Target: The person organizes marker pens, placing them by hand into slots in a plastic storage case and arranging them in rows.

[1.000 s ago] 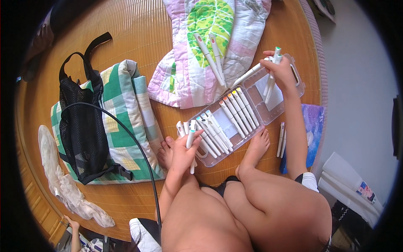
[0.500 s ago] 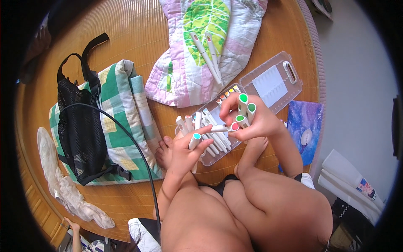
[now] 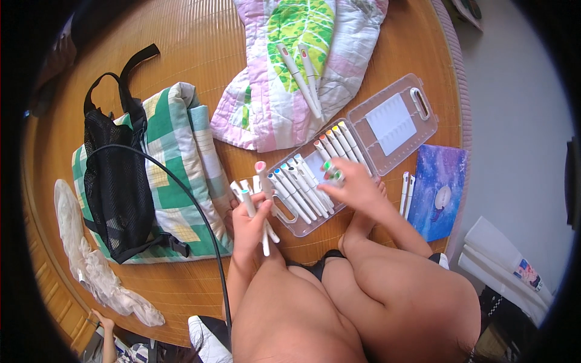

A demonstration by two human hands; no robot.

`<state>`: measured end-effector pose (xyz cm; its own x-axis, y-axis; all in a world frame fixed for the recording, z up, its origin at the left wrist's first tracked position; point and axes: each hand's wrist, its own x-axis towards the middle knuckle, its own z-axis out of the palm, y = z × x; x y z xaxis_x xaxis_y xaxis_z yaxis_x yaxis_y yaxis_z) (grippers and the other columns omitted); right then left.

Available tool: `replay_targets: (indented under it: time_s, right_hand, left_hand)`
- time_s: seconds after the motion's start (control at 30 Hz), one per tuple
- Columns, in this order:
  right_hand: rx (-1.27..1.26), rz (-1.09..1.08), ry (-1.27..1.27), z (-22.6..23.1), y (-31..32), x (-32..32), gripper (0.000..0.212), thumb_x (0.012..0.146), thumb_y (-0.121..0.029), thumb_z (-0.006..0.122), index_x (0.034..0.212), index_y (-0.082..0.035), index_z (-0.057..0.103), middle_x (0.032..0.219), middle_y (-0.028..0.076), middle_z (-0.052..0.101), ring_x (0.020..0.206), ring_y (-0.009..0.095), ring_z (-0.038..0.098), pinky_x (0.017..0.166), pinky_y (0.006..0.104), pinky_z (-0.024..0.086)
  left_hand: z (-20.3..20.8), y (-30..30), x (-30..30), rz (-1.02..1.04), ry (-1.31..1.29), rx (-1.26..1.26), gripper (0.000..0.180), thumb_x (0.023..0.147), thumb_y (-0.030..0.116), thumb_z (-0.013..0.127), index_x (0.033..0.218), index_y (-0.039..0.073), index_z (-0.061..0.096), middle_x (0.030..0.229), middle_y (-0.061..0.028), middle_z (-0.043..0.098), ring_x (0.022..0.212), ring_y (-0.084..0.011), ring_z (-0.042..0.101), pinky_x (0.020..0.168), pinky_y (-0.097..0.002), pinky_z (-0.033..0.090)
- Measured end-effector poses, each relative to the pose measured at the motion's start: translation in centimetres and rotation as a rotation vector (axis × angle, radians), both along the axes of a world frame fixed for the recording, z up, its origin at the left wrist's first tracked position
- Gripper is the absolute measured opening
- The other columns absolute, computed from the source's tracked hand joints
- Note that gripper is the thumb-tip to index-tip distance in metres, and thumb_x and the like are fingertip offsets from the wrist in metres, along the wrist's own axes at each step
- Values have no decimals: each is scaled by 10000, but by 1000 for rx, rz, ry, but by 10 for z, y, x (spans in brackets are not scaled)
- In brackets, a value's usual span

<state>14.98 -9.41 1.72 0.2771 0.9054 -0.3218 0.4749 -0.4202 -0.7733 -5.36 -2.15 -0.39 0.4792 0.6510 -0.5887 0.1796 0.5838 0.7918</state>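
My left hand is closed around several white markers, among them a pink-ended marker standing upright and a teal-ended marker. Over the clear plastic case my right hand grips a few green-ended markers, slightly blurred. In the case's left part lies a row of blue- and dark-ended markers. Orange- and yellow-ended markers line the far right part. A bare stretch of tray shows between the rows, partly hidden by my right hand. The case's lid lies folded open to the right.
Two markers rest on a pink-and-green quilt at the back. Further right, two white markers lie beside a blue-purple booklet. To the left are a checked folded quilt, a black mesh bag and a black cable.
My hands have drawn apart. The left moved left and now holds the pink-ended marker that was between both hands; the right lowered its green-ended markers toward the case, uncovering more of the rows.
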Motion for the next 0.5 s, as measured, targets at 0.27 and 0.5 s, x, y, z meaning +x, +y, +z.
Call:
replay_targets:
  time_s: [0.27, 0.5]
  right_hand:
    - [-52, 59, -241, -23, -12, -36, 294, 634, -160, 615, 818, 2, 453, 765, 160, 478, 654, 315, 501, 565, 356, 420]
    - [-12, 29, -261, -29, -14, -41, 294, 629, -141, 595, 811, 27, 437, 762, 168, 470, 649, 325, 499, 574, 360, 424]
  left_hand:
    - [-9, -3, -2, 82, -36, -72, 213, 749, 69, 533, 940, -23, 552, 636, 21, 482, 559, -40, 402, 498, -161, 309]
    - [-11, -6, -2, 46, -52, -75, 215, 748, 66, 532, 947, -15, 551, 659, 22, 494, 564, -36, 409, 498, -157, 315]
